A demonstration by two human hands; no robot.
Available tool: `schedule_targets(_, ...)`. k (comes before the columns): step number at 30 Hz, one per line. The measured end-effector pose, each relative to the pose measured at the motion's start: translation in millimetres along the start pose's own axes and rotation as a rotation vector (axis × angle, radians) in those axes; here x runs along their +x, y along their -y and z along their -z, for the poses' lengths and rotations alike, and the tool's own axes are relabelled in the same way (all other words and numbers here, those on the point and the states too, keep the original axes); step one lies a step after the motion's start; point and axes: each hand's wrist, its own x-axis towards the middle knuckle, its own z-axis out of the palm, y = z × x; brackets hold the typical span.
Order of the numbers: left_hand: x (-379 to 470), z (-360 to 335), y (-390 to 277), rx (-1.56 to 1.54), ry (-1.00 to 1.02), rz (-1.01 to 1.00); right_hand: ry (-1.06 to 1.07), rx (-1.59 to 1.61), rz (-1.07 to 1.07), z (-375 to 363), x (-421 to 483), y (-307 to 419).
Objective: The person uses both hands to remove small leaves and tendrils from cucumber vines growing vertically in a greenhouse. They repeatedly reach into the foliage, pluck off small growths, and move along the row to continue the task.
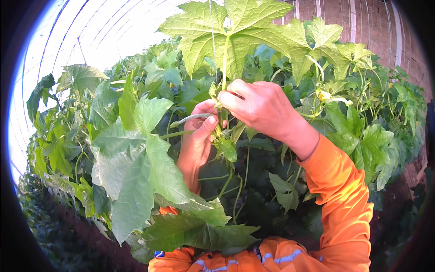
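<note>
My left hand (200, 136) is closed around the green stem of a climbing gourd-type vine, its thumb beside a slender young fruit (190, 119) that points left. Just above and to the right, my right hand (260, 108) pinches the vine near the base of a leaf stalk (225, 64). That stalk rises to a broad, lobed leaf (234, 34). A thin string (213, 37) runs vertically beside it. Below the hands hangs a small curled green leaf (227, 149). The fingertips of my right hand partly hide the stem.
Large leaves (132, 170) overlap my left forearm. A yellow flower (324, 95) and pale young fruit (317, 66) are on vines at the right. Dense foliage spreads behind. A brown wall (373, 30) stands at the upper right, with the curved greenhouse frame (64, 34) at the left.
</note>
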Motion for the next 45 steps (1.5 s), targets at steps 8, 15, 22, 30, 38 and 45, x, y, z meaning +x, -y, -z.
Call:
schedule_targets(8, 1.6, -5.8, 2.9, -0.013, 0.085, -0.024, -0.035, -0.135, 0.064, -4.8, 3.4, -8.5)
schedule_targets(15, 1.0, -14.7, 5.2, -0.021, 0.116, -0.052, -0.209, -0.001, -0.164, -23.1, -2.7, -5.5)
schedule_targets(22, -2.9, 7.6, -3.4, 0.226, 0.1, -0.083, -0.553, 0.126, -0.259, 6.2, 13.9, -8.6)
schedule_targets(30, -79.5, 94.1, -6.4, 0.605, -0.206, -0.036, 0.54, 0.496, -0.897, 21.5, -134.5, 94.1)
schedule_targets(38, -106.6, 150.0, 0.0, 1.257, -0.899, -0.236, 0.395, 0.876, -0.847, -108.5, -176.0, 119.3)
schedule_targets(45, -66.3, 159.9, 40.4, 1.317, -0.738, -0.075, 0.303, 0.721, -0.868, -161.0, -214.8, 79.7)
